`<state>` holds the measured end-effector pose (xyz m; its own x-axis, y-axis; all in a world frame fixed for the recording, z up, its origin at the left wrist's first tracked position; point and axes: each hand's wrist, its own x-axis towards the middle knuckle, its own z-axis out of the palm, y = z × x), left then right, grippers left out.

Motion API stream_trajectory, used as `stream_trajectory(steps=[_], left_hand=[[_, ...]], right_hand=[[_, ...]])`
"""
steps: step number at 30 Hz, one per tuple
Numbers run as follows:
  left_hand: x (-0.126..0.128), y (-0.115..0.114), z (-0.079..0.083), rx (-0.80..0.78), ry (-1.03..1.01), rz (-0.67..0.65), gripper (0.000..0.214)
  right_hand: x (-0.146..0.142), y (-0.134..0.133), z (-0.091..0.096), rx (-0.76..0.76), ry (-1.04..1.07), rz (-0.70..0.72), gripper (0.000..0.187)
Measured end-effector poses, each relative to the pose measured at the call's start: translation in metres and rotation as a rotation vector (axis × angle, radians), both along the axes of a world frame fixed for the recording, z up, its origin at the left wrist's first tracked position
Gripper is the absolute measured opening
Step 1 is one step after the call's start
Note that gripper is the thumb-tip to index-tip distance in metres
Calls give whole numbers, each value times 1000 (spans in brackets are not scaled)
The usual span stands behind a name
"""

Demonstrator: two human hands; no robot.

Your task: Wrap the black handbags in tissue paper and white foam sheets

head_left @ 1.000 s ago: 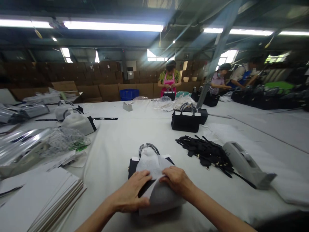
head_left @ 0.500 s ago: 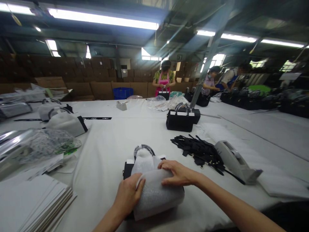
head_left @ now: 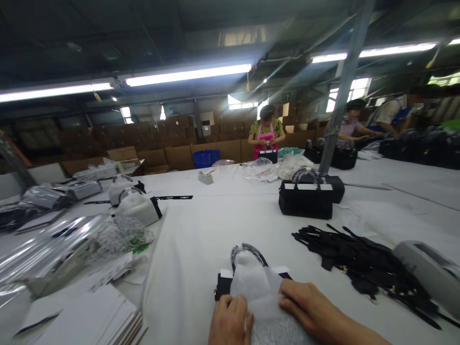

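Note:
A black handbag point(head_left: 223, 284) lies in front of me, its two wrapped handles point(head_left: 254, 250) pointing away. White foam sheet point(head_left: 262, 294) covers its middle and runs up between the handles. On the sheet's left side, my left hand point(head_left: 230, 320) has its fingers curled down onto the foam, thumb close beside them. Opposite it, my right hand point(head_left: 312, 306) grips the foam at the right edge, thumb and fingers nearly together. The lower part of the bag is cut off by the frame.
Black straps point(head_left: 355, 258) lie in a pile at right, beside a grey tape dispenser point(head_left: 427, 273). Another black handbag point(head_left: 305, 200) stands beyond. White cards point(head_left: 97, 316) and plastic wrapping point(head_left: 118, 237) lie left. A person in a pink apron point(head_left: 266, 139) stands across the table.
The view has tilted up and turned left, so the bag appears lower and further right. My hands have drawn toward the bag's sides, and the foam lies flatter across it.

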<state>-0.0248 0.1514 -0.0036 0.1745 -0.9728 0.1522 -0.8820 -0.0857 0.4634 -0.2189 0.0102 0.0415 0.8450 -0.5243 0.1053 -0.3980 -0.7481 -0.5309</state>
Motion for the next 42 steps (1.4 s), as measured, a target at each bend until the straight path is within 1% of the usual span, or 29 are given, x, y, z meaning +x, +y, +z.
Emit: stream_trajectory(steps=[3,5,8,9,10,11,13,14,15,17,18,21,24,25,26,28,29,30,31,32,34,35,36,37,38,39,40,42], left_hand=[[-1,-2,13,75,18,18,26],[0,-4,20,103,51,64,25],[3,-8,23,138,96,111,22],[4,-9,22,150,105,113,22],[5,-10,21,160,110,113,22],[5,-11,20,170,114,110,22],[5,-11,19,181,129,106,24],[5,-11,19,184,138,108,24],[4,-11,20,186,149,114,24],[3,-12,21,190,168,128,25],[3,-12,21,192,173,134,25],[5,-15,17,214,179,139,25],[6,-15,14,216,163,128,25],[5,-13,14,182,131,119,25],[4,-11,15,115,73,112,23],[-4,-6,18,-90,-81,101,23],[-10,-3,19,-194,-147,76,30],[-17,-2,18,-268,-188,24,41],[-24,-1,15,-295,-203,-59,54],[-32,-1,9,-279,-197,-152,67],[-46,-3,-11,-167,-185,-299,97],[-52,-5,-23,-106,-191,-323,109],[-55,-5,-35,-63,-205,-317,116],[-58,-6,-46,-39,-229,-295,118],[-60,-6,-55,-42,-260,-272,115],[-61,-6,-62,-66,-300,-255,107],[-62,-6,-67,-100,-342,-233,97],[-66,-8,-70,-171,-415,-171,77]], right_hand=[[3,1,-8,-20,-10,-72,23],[5,1,-13,-24,-11,-120,22],[7,3,-18,-32,-39,-179,13],[7,5,-19,-77,-71,-197,8],[6,7,-19,-161,-117,-209,6],[4,10,-19,-276,-171,-203,5],[0,17,-15,-504,-263,-104,3],[-2,22,-14,-567,-288,-23,6],[-4,26,-12,-589,-298,64,8],[-7,31,-10,-544,-268,207,15],[-7,32,-9,-501,-231,247,20],[-6,30,-7,-353,-79,294,34],[-5,25,-5,-211,15,288,40],[-4,24,-4,-180,24,277,40],[-4,24,-4,-155,30,264,40],[-5,25,-5,-124,28,240,40],[-5,25,-6,-114,23,234,40],[-5,26,-8,-104,11,230,41],[-5,26,-9,-94,-3,228,42],[-6,26,-10,-83,-20,225,43],[-8,25,-11,-53,-46,209,43],[-9,24,-12,-32,-58,196,41],[-11,24,-12,-1,-74,170,38],[-14,24,-13,42,-95,128,35],[-17,24,-14,93,-123,78,34],[-21,24,-16,144,-157,31,35],[-26,24,-18,189,-194,-6,39],[-42,22,-22,225,-273,-64,52]])
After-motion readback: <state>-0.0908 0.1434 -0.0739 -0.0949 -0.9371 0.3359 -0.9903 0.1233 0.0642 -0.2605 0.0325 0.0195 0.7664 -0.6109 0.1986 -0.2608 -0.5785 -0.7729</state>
